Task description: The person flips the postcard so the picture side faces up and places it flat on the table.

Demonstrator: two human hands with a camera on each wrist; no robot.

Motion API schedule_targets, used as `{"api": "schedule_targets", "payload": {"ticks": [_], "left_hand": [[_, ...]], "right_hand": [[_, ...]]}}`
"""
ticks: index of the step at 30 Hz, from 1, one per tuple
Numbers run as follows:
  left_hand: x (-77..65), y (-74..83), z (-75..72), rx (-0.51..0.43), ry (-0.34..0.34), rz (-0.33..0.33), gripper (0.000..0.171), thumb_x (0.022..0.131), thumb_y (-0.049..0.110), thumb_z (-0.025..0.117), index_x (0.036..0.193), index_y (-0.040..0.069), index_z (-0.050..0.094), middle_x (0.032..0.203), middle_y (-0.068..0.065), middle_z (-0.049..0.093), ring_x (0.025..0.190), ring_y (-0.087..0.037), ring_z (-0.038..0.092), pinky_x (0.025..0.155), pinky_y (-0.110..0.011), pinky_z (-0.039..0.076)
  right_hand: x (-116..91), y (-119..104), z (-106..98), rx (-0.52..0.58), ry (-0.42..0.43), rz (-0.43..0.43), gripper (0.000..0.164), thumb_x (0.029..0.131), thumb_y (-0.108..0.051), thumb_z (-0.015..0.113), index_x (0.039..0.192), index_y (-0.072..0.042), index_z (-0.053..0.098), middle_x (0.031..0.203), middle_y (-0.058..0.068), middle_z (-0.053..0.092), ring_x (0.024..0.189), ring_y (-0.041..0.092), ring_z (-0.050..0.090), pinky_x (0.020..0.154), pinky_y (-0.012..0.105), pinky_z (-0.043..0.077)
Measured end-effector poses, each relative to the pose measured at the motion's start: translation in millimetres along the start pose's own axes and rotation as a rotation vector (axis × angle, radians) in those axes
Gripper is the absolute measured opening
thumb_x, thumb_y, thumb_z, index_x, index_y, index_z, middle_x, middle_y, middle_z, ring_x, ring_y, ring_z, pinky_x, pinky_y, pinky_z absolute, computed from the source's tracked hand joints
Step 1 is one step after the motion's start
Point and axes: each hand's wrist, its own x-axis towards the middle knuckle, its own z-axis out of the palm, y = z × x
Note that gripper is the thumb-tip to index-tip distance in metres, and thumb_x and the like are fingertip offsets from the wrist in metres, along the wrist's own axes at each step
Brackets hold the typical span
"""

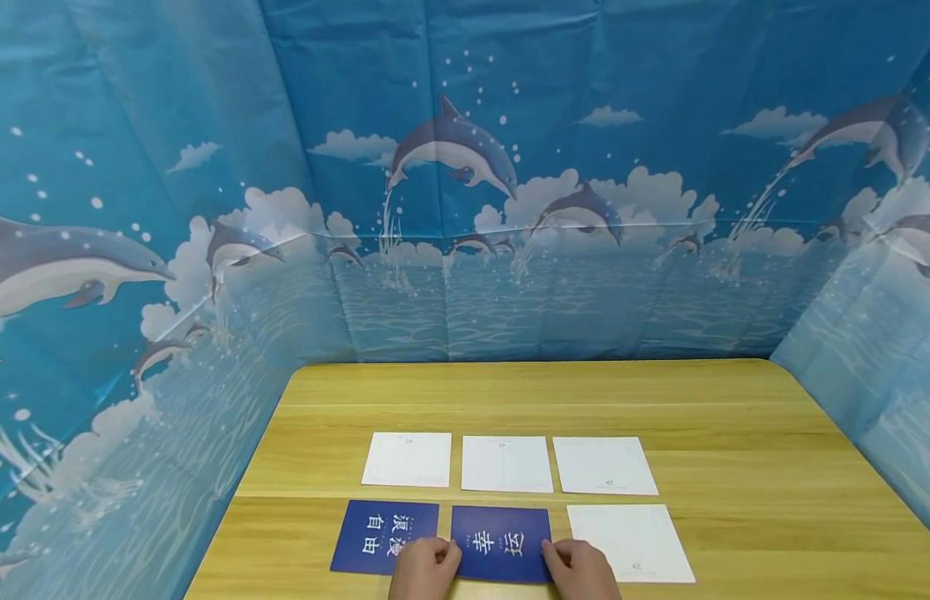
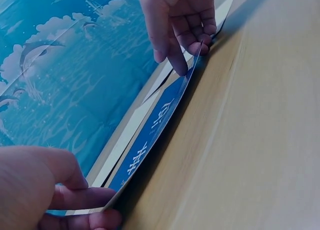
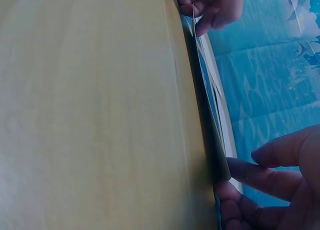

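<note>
Both hands hold a blue card (image 1: 501,543) with white characters, one at each side edge. My left hand (image 1: 424,570) pinches its left edge, and my right hand (image 1: 582,572) pinches its right edge. In the left wrist view the card (image 2: 150,127) bows slightly, its near edge lifted off the table. The right wrist view shows the card (image 3: 206,90) nearly edge-on. A second blue card (image 1: 378,533) lies left of it, partly covered by my left hand. Right of it a white card (image 1: 632,537) lies partly behind my right hand.
Behind these, white cards lie in a row: a left one (image 1: 407,459), a middle one (image 1: 506,464) and a right one (image 1: 605,465). All rest on a wooden table (image 1: 750,450). A dolphin-printed blue backdrop (image 1: 495,308) surrounds its back and sides.
</note>
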Motion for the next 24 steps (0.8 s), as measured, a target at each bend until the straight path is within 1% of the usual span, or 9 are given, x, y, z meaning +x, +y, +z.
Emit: {"api": "schedule_targets", "payload": {"ticks": [3, 8, 14, 19, 24], "left_hand": [[0.1, 0.2, 0.4, 0.030, 0.007, 0.007, 0.033, 0.078, 0.016, 0.060, 0.045, 0.016, 0.053, 0.044, 0.015, 0.036, 0.042, -0.003, 0.033, 0.045, -0.022, 0.030], [0.4, -0.2, 2.2, 0.086, 0.033, 0.028, 0.034, 0.077, 0.016, 0.061, 0.045, 0.018, 0.048, 0.046, 0.015, 0.037, 0.044, -0.004, 0.034, 0.046, -0.022, 0.030], [0.4, 1.8, 2.5, 0.115, 0.050, 0.053, 0.036, 0.076, 0.016, 0.061, 0.045, 0.018, 0.044, 0.045, 0.015, 0.035, 0.043, -0.005, 0.033, 0.043, -0.022, 0.028], [-0.3, 2.7, 1.7, 0.129, 0.050, 0.066, 0.033, 0.077, 0.016, 0.061, 0.046, 0.018, 0.050, 0.045, 0.015, 0.038, 0.043, -0.004, 0.034, 0.042, -0.022, 0.029], [-0.6, 2.4, 1.4, 0.144, 0.050, 0.077, 0.028, 0.076, 0.016, 0.061, 0.049, 0.016, 0.057, 0.051, 0.011, 0.039, 0.048, -0.004, 0.037, 0.045, -0.024, 0.031]], "right_hand": [[-1.0, -1.9, 0.5, -0.023, -0.005, -0.019, 0.020, 0.085, -0.018, 0.061, 0.074, -0.004, 0.071, 0.062, 0.000, 0.058, 0.055, 0.011, 0.046, 0.054, 0.032, 0.039], [-2.6, -4.5, 0.7, -0.056, -0.004, -0.047, 0.019, 0.084, -0.018, 0.062, 0.073, -0.006, 0.071, 0.060, -0.001, 0.055, 0.055, 0.012, 0.044, 0.054, 0.032, 0.037], [-2.8, -4.4, -0.2, -0.072, -0.003, -0.062, 0.021, 0.085, -0.018, 0.061, 0.069, -0.007, 0.069, 0.055, -0.002, 0.050, 0.052, 0.012, 0.042, 0.052, 0.031, 0.035], [-3.3, -3.3, -1.1, -0.067, 0.010, -0.096, 0.022, 0.084, -0.017, 0.061, 0.066, -0.009, 0.067, 0.052, -0.004, 0.046, 0.049, 0.011, 0.039, 0.049, 0.030, 0.033], [-4.0, -1.3, -1.0, -0.058, 0.024, -0.138, 0.030, 0.084, -0.017, 0.061, 0.055, -0.012, 0.058, 0.047, -0.006, 0.039, 0.046, 0.010, 0.035, 0.046, 0.028, 0.029]]}}
